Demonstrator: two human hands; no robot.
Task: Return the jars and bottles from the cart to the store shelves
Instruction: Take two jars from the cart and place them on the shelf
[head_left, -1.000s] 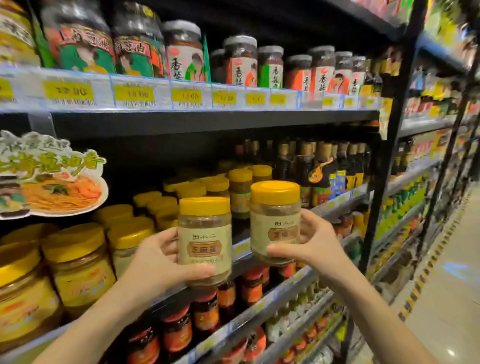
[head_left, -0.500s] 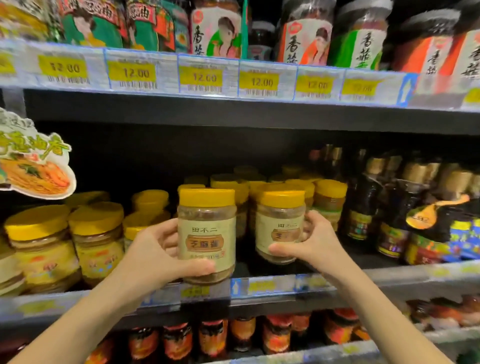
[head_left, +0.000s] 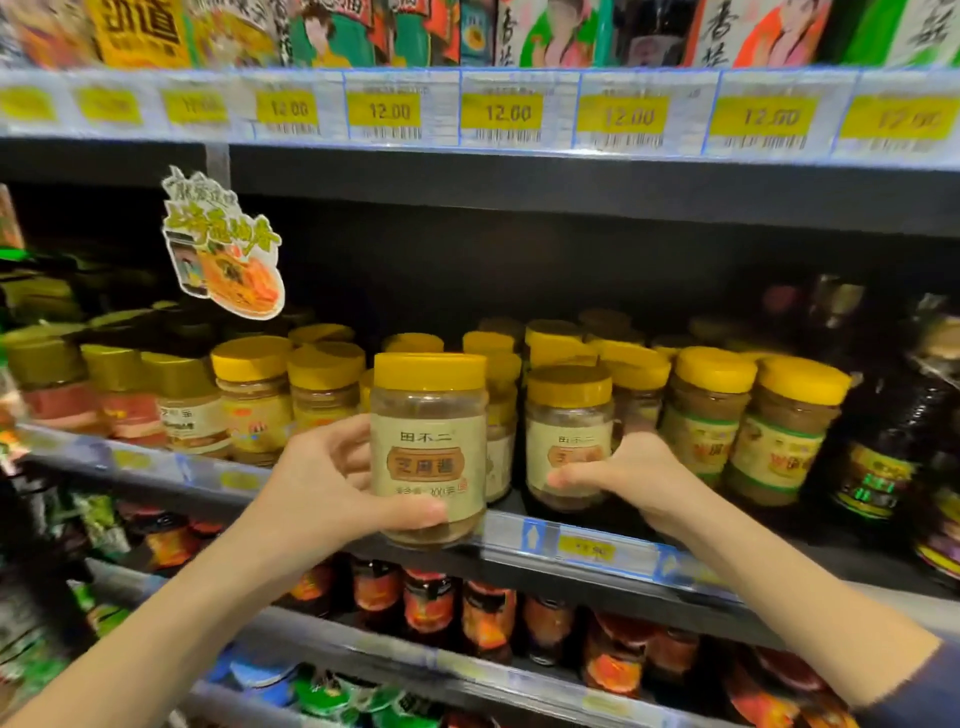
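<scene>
My left hand (head_left: 332, 488) grips a yellow-lidded sesame-paste jar (head_left: 429, 447) with a cream label, held just in front of the middle shelf's front edge (head_left: 597, 551). My right hand (head_left: 639, 483) holds a second, matching jar (head_left: 569, 436) that stands on or just above the shelf board, among the row of similar yellow-lidded jars (head_left: 706, 410). Its base is hidden in shadow, so contact with the shelf is unclear.
More yellow-lidded jars (head_left: 254, 395) fill the shelf to the left; dark sauce bottles (head_left: 883, 457) stand at the right. A noodle promo sign (head_left: 228, 249) hangs above. The upper shelf with 12.00 price tags (head_left: 501, 111) overhangs. Red-labelled jars (head_left: 431, 603) line the shelf below.
The view has swung to face the shelf. My right hand has pushed its jar deeper into the row on the shelf; my left hand's jar has come closer to the shelf edge.
</scene>
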